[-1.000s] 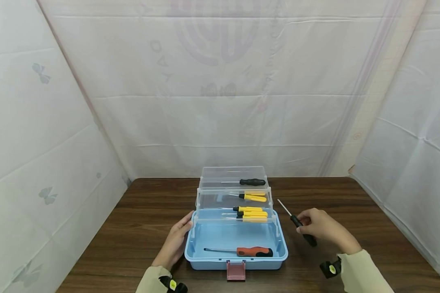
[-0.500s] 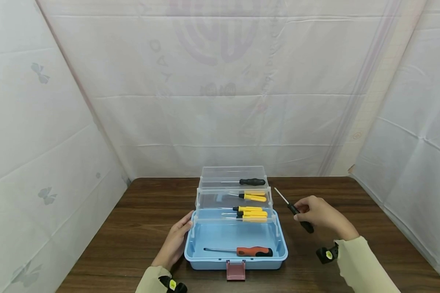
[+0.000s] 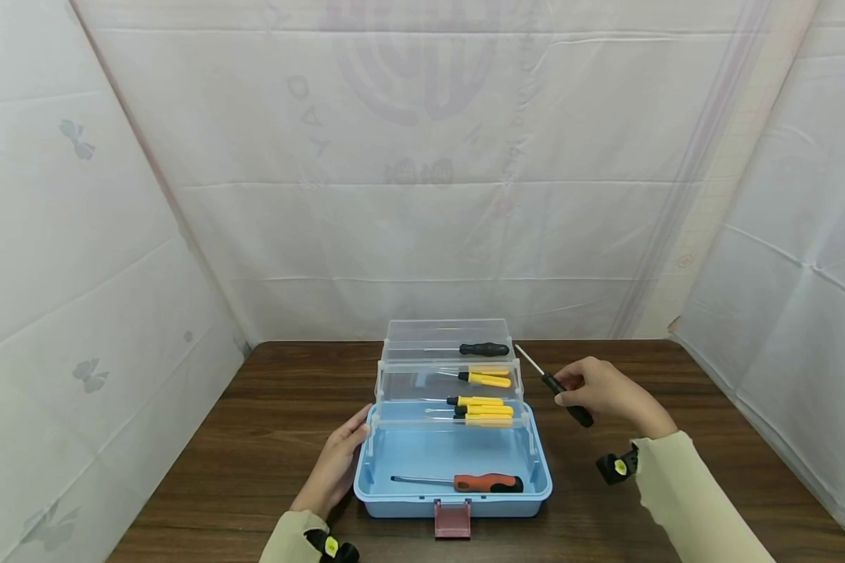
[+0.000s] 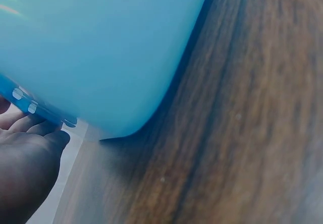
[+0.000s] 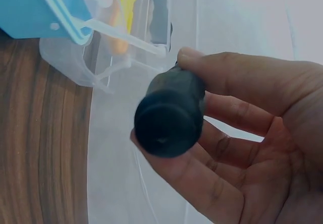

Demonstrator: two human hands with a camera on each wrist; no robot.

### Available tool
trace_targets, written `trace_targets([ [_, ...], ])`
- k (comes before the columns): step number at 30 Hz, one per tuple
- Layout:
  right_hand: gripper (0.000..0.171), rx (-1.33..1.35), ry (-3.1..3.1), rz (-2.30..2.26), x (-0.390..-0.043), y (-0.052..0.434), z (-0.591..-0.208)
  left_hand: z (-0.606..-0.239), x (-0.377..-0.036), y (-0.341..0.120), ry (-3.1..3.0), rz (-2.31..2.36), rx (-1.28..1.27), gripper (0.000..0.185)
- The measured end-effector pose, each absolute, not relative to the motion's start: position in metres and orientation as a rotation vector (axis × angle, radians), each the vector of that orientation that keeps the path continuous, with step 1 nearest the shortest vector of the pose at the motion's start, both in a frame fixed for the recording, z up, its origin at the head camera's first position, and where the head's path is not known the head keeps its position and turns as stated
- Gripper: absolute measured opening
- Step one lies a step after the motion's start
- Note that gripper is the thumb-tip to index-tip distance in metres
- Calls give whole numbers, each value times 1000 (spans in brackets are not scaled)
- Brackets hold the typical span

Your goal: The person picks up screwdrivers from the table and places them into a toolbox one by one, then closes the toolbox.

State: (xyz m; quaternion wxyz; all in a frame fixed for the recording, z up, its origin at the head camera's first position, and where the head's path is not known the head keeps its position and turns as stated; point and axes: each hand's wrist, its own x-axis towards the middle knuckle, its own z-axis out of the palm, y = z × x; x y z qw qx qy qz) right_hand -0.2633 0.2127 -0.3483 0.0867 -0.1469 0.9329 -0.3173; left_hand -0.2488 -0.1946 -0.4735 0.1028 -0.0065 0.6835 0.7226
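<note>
1. Far left: white sheeting [image 3: 77,234] hung as a wall, printed with faint butterflies; the same sheeting across the back and down the right side.
2. Below it: a dark wooden table [image 3: 253,438], grain running left to right.
3. Left hand [image 3: 338,461] laid flat against the left side wall of the blue toolbox [image 3: 458,500], fingers straight and together, gripping nothing; in the left wrist view, fingertips [image 4: 43,128] just under the box's rim, touching the blue wall.
4. Middle: toolbox open, standing on the table, pink latch [image 3: 454,520] at the near edge, clear trays stepped upward toward the back.
5. In the blue bottom compartment: a red-and-black screwdriver [image 3: 479,482], lying flat, tip to the left.
6. In the lower clear tray: three yellow screwdrivers [image 3: 480,410] side by side, tips to the left.
7. In the middle clear tray: two more yellow screwdrivers [image 3: 489,378], tips to the left.
8. In the top, rearmost tray: one black-handled screwdriver [image 3: 484,349], tip to the left.
9. Right of the box: right hand [image 3: 605,395] raised above the table, fingers and thumb curled round the handle of a black screwdriver [image 3: 566,400].
10. Shaft slanted up and to the left, tip just beside the right end of the top tray, apart from it; handle butt toward the wrist camera.
</note>
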Motion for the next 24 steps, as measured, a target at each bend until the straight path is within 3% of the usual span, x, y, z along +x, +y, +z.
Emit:
trace_targets([
  [24,30,-520,2814,-913,-299,188,-334,-473,-249,-195,2021,2120,-36,51],
])
